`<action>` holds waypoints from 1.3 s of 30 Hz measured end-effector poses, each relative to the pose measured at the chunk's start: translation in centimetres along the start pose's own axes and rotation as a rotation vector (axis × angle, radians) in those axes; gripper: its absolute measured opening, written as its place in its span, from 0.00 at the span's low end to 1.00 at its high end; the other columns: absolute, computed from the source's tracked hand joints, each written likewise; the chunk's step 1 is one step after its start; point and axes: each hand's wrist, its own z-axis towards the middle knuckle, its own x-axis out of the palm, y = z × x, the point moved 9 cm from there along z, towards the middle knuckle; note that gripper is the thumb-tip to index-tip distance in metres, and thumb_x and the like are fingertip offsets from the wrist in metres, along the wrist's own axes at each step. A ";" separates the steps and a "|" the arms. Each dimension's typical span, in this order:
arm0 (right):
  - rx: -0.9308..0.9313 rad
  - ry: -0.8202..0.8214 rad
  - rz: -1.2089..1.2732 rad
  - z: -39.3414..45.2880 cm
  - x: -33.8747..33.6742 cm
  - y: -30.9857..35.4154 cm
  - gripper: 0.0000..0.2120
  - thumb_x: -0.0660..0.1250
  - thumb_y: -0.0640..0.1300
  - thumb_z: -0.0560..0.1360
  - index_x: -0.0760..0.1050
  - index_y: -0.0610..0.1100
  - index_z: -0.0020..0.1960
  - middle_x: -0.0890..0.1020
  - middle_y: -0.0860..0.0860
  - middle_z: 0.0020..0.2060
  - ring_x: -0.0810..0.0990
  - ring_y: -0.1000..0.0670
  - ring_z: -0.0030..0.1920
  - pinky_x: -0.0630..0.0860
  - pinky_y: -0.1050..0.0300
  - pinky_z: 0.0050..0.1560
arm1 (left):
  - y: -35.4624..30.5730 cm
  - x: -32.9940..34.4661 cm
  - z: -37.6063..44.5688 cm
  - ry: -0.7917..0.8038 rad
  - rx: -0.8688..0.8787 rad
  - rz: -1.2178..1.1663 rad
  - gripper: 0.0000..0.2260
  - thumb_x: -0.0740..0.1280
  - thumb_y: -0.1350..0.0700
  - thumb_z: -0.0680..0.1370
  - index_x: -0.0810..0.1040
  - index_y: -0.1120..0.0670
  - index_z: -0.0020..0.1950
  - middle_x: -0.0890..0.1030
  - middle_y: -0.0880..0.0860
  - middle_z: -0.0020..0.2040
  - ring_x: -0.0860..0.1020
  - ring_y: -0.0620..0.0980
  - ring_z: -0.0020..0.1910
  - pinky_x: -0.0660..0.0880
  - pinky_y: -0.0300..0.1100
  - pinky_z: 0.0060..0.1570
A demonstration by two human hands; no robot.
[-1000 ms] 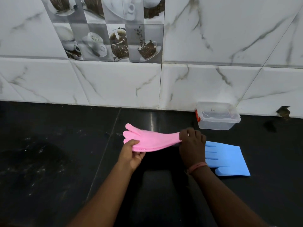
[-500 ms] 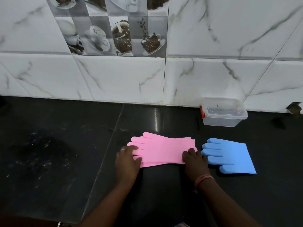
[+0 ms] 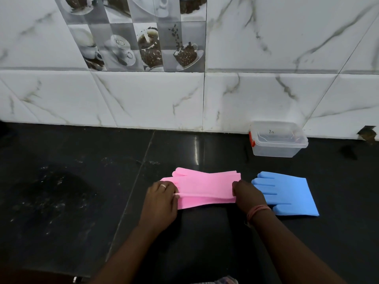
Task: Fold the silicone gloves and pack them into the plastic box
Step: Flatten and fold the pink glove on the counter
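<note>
Since a moment ago the pink glove (image 3: 207, 188) lies flat on the bench (image 3: 61, 191), lengthwise left-right, fingers leftward; left hand (image 3: 161, 199) and right hand (image 3: 247, 194) each pinch an end.

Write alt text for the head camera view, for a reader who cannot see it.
Two hands pinch a pink glove lying on a black counter, the left hand at its finger end and the right hand at its cuff. A blue glove lies flat to the right; a lidded clear plastic box sits behind, by the tiled wall.
</note>
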 end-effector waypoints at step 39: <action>0.190 0.113 0.036 0.3 1.6 2.3 0.22 0.63 0.46 0.74 0.66 0.46 0.68 0.68 0.43 0.67 0.71 0.38 0.63 0.74 0.46 0.62 | 6.3 5.7 6.0 -0.072 -0.769 -0.473 0.10 0.71 0.49 0.77 0.77 0.51 0.39 0.82 0.47 0.39 0.80 0.52 0.46 0.69 0.53 0.60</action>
